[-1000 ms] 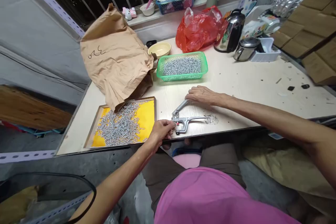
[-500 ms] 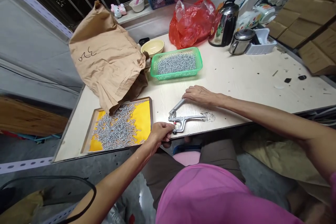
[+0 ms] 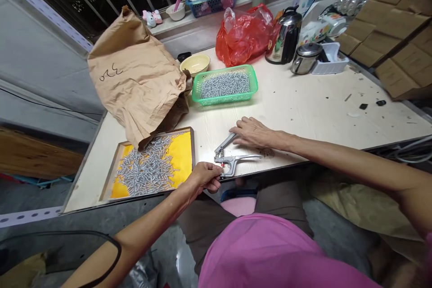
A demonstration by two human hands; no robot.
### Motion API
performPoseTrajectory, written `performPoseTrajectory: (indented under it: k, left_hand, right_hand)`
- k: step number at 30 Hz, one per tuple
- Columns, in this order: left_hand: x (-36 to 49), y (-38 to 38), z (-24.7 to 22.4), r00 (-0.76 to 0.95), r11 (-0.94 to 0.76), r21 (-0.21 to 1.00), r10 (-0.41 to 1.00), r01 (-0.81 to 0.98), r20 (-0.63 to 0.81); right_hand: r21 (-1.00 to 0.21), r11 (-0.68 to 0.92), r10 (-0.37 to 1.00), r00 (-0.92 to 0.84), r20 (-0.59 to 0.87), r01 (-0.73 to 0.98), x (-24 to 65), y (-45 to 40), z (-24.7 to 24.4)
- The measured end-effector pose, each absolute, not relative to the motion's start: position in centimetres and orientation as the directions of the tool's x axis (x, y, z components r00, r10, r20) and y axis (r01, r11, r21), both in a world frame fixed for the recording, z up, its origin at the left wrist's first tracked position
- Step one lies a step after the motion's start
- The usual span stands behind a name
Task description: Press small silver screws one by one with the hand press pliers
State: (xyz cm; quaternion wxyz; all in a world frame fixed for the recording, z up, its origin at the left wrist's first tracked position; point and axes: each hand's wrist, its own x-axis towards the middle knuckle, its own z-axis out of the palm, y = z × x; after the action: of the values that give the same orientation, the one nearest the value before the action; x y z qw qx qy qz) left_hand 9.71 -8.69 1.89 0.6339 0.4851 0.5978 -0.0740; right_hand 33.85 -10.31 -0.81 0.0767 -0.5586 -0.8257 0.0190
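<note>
A pair of grey metal snap-fastener pliers lies at the table's front edge, its jaw toward my left hand. The fingers of my right hand are curled over the end of the raised upper handle. At the jaw, by a small red part, my left hand has thumb and forefinger pinched together; what they hold is too small or hidden to make out. To the left, a shallow tray with a yellow lining holds a heap of small silvery metal pieces.
Behind the pliers stands a green basket full of similar metal pieces. A brown paper sack leans over the tray. Farther back are a cream bowl, a red plastic bag, a kettle and a steel pot.
My right hand has come slightly down and closer over the upper handle. My left hand stays at the jaw, its lower fingers now more visible. The whole view has shifted a little.
</note>
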Motion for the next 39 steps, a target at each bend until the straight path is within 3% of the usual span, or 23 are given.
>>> performPoseTrajectory:
  k: [14, 20, 27, 29, 32, 35, 39]
  left_hand:
    - [9.6, -8.5, 2.0, 0.293, 0.516, 0.536, 0.48, 0.668, -0.827]
    - [9.6, -8.7, 2.3, 0.299, 0.507, 0.543, 0.485, 0.669, -0.822]
    - [9.0, -9.3, 1.9, 0.28, 0.447, 0.543, 0.528, 0.711, -0.802]
    - [8.8, -9.7, 1.9, 0.283, 0.303, 0.556, 0.619, 0.774, -0.732]
    - [8.7, -10.2, 2.0, 0.427, -0.199, 0.553, 0.845, 0.809, -0.321]
    - [9.4, -10.2, 1.9, 0.631, -0.601, 0.367, 0.774, 0.71, 0.047]
    - [11.2, -9.3, 1.3, 0.75, -0.743, 0.279, 0.653, 0.608, 0.105]
  right_hand:
    - [-0.16, 0.368, 0.922, -0.382, -0.066, 0.916, 32.8, -14.9, 2.1]
    - [-0.128, 0.282, 0.952, -0.294, -0.088, 0.951, 31.7, -15.8, 2.2]
    - [-0.248, 0.214, 0.972, -0.232, -0.042, 0.945, 31.2, -16.2, 0.8]
    - [-0.278, 0.222, 0.972, -0.233, -0.007, 0.934, 31.2, -16.0, 0.5]
    - [-0.311, 0.266, 0.963, -0.264, 0.048, 0.912, 31.0, -15.3, 0.5]
    - [-0.285, 0.307, 0.951, -0.299, 0.071, 0.908, 30.4, -14.4, 1.4]
    - [-0.182, 0.353, 0.935, -0.346, 0.072, 0.918, 29.3, -13.3, 2.8]
